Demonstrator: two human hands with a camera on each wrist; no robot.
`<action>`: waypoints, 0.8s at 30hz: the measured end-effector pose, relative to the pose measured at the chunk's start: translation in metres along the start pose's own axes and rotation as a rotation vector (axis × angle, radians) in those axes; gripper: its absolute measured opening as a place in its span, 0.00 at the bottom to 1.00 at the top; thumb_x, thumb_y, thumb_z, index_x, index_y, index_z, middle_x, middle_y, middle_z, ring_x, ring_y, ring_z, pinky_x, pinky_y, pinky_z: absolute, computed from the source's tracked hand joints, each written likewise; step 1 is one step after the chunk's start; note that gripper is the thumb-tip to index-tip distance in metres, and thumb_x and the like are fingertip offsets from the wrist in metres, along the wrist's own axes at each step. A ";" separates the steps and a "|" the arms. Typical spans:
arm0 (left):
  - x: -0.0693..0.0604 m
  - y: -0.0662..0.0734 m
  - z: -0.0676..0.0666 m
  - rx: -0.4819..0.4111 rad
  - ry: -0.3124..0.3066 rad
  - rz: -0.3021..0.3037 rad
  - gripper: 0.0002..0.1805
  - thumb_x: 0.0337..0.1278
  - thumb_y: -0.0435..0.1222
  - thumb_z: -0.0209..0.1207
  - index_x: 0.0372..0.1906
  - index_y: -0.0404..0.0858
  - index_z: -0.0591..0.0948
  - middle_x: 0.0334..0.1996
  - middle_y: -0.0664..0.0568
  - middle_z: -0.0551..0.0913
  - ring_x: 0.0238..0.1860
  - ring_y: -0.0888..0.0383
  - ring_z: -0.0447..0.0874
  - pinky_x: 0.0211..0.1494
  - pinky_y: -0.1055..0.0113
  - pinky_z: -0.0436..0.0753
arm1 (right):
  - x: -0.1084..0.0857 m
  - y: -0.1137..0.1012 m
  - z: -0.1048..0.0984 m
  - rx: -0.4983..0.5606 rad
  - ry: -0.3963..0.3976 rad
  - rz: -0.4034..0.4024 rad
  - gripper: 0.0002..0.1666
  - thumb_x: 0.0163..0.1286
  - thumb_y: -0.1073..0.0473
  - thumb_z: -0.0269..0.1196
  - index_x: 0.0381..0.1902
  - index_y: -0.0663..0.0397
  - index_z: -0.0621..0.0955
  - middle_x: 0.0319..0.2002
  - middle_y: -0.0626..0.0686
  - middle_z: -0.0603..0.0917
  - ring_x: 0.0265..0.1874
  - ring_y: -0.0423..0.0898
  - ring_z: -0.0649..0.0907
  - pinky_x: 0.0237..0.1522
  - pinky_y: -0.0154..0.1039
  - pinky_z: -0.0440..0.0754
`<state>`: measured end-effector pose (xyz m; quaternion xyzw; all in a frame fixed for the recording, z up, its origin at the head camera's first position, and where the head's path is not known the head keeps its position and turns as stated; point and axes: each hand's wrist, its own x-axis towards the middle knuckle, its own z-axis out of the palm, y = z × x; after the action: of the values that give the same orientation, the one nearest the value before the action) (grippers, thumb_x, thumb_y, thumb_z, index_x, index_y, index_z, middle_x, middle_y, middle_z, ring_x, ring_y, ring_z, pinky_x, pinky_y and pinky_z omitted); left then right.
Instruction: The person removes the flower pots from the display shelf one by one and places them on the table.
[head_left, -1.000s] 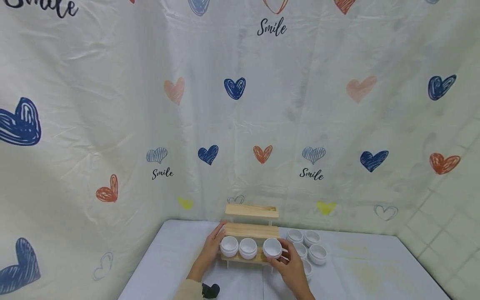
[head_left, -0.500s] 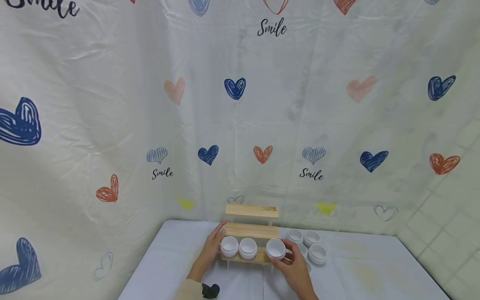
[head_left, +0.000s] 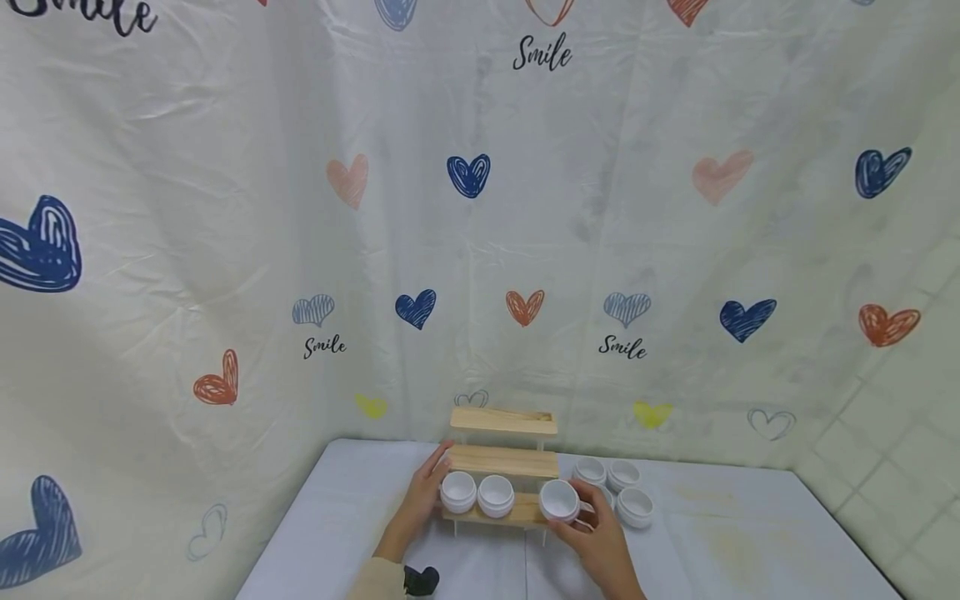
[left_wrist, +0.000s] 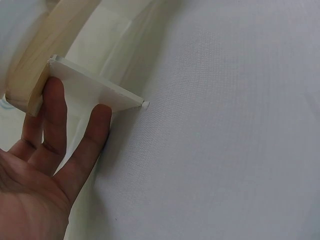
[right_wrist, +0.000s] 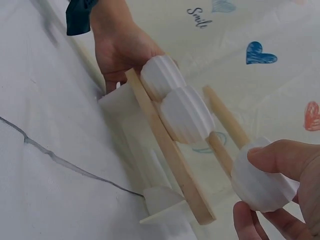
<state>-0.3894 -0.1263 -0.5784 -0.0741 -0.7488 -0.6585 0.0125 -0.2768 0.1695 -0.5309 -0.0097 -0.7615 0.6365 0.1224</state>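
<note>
A three-tier wooden rack with white supports stands on the table. Two white cups sit side by side on the left part of its lowest shelf. My right hand holds another white cup between thumb and fingers at the shelf's right end. In the right wrist view this cup is apart from the lowest shelf. My left hand is at the rack's left side; in the left wrist view its extended fingers touch the white side support.
Several more white cups are grouped on the table right of the rack, partly hidden by my right hand. The upper two shelves hold no cups. A white curtain printed with hearts hangs behind the white-covered table.
My right hand has drawn the held cup rightward along the lowest shelf, widening the gap to the two standing cups. My left hand stays in place at the rack's side.
</note>
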 end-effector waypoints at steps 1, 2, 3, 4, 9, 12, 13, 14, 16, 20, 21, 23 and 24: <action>0.000 0.000 0.000 0.000 0.001 -0.004 0.36 0.73 0.61 0.50 0.79 0.52 0.65 0.81 0.48 0.59 0.82 0.37 0.52 0.78 0.30 0.53 | -0.001 0.000 -0.001 0.000 0.002 -0.002 0.44 0.52 0.67 0.79 0.67 0.57 0.74 0.62 0.60 0.79 0.47 0.41 0.84 0.46 0.29 0.86; 0.000 0.000 0.000 0.002 0.000 -0.005 0.37 0.73 0.61 0.50 0.79 0.51 0.64 0.81 0.47 0.59 0.82 0.36 0.52 0.78 0.29 0.53 | -0.001 0.001 -0.002 0.000 0.005 -0.006 0.44 0.52 0.67 0.79 0.67 0.57 0.74 0.61 0.60 0.79 0.46 0.40 0.84 0.46 0.29 0.86; 0.000 0.000 0.000 0.000 0.000 -0.010 0.37 0.73 0.61 0.50 0.79 0.51 0.64 0.82 0.48 0.58 0.82 0.37 0.51 0.78 0.29 0.53 | -0.002 0.001 -0.003 0.004 0.006 -0.010 0.44 0.52 0.68 0.79 0.67 0.58 0.74 0.61 0.60 0.79 0.46 0.39 0.84 0.45 0.29 0.86; -0.001 0.000 0.000 0.000 -0.001 -0.011 0.37 0.72 0.61 0.51 0.79 0.51 0.64 0.82 0.48 0.58 0.82 0.37 0.51 0.78 0.29 0.52 | -0.003 0.001 -0.004 0.007 0.009 -0.013 0.44 0.52 0.68 0.79 0.67 0.57 0.74 0.61 0.60 0.79 0.45 0.38 0.84 0.45 0.29 0.86; 0.000 -0.001 -0.001 -0.008 -0.006 -0.010 0.37 0.71 0.62 0.51 0.79 0.52 0.65 0.82 0.48 0.58 0.82 0.37 0.50 0.79 0.30 0.51 | -0.004 0.002 -0.010 0.015 0.028 -0.028 0.43 0.51 0.69 0.79 0.66 0.59 0.74 0.61 0.61 0.79 0.43 0.36 0.84 0.43 0.29 0.86; 0.000 -0.001 -0.001 -0.006 -0.006 -0.021 0.37 0.70 0.64 0.50 0.78 0.55 0.65 0.82 0.47 0.58 0.82 0.36 0.50 0.77 0.28 0.53 | -0.003 0.001 -0.014 -0.008 0.036 0.007 0.43 0.52 0.69 0.78 0.66 0.59 0.74 0.61 0.61 0.79 0.44 0.38 0.84 0.43 0.28 0.86; -0.001 -0.001 -0.001 -0.005 -0.006 -0.028 0.36 0.70 0.64 0.49 0.78 0.57 0.65 0.82 0.46 0.58 0.82 0.35 0.51 0.77 0.27 0.53 | -0.003 0.001 -0.015 -0.021 0.034 0.020 0.43 0.53 0.68 0.78 0.67 0.58 0.74 0.62 0.61 0.79 0.44 0.38 0.83 0.43 0.28 0.86; -0.001 -0.001 -0.001 -0.005 -0.006 -0.035 0.36 0.70 0.65 0.49 0.78 0.58 0.66 0.82 0.47 0.58 0.82 0.35 0.51 0.76 0.27 0.54 | -0.003 0.001 -0.016 -0.037 0.033 0.033 0.44 0.53 0.67 0.78 0.67 0.58 0.73 0.62 0.61 0.79 0.45 0.38 0.83 0.43 0.27 0.85; -0.001 -0.001 0.000 0.000 -0.003 -0.044 0.35 0.70 0.65 0.49 0.77 0.60 0.66 0.82 0.46 0.58 0.81 0.35 0.51 0.76 0.26 0.54 | -0.003 0.001 -0.019 -0.056 0.030 0.047 0.44 0.55 0.66 0.78 0.68 0.58 0.72 0.62 0.62 0.78 0.45 0.38 0.83 0.42 0.27 0.85; 0.000 -0.001 0.000 0.002 0.003 -0.048 0.35 0.71 0.64 0.48 0.78 0.59 0.66 0.82 0.47 0.57 0.82 0.35 0.51 0.76 0.26 0.54 | -0.004 0.003 -0.023 -0.049 0.038 0.049 0.44 0.56 0.66 0.78 0.69 0.57 0.72 0.62 0.61 0.79 0.44 0.35 0.83 0.42 0.27 0.85; 0.000 -0.001 0.000 0.002 0.004 -0.049 0.35 0.72 0.64 0.48 0.78 0.58 0.66 0.82 0.47 0.57 0.82 0.35 0.51 0.77 0.27 0.54 | -0.005 0.003 -0.024 -0.041 0.041 0.047 0.44 0.56 0.66 0.77 0.69 0.57 0.72 0.62 0.61 0.79 0.43 0.35 0.83 0.42 0.27 0.85; 0.000 -0.001 0.001 0.001 0.004 -0.047 0.35 0.72 0.64 0.48 0.78 0.57 0.65 0.82 0.47 0.57 0.81 0.35 0.51 0.76 0.27 0.54 | -0.006 0.003 -0.026 -0.034 0.046 0.045 0.44 0.56 0.67 0.77 0.69 0.56 0.72 0.62 0.61 0.79 0.43 0.35 0.83 0.42 0.27 0.85; 0.000 -0.001 0.001 0.003 0.003 -0.044 0.36 0.72 0.63 0.48 0.79 0.56 0.65 0.82 0.46 0.57 0.81 0.34 0.51 0.76 0.26 0.54 | -0.007 0.003 -0.027 -0.033 0.047 0.042 0.44 0.56 0.67 0.77 0.69 0.57 0.72 0.62 0.61 0.79 0.43 0.35 0.83 0.42 0.27 0.85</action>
<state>-0.3895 -0.1256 -0.5790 -0.0565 -0.7512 -0.6576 -0.0008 -0.2655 0.1946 -0.5303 -0.0428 -0.7685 0.6258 0.1267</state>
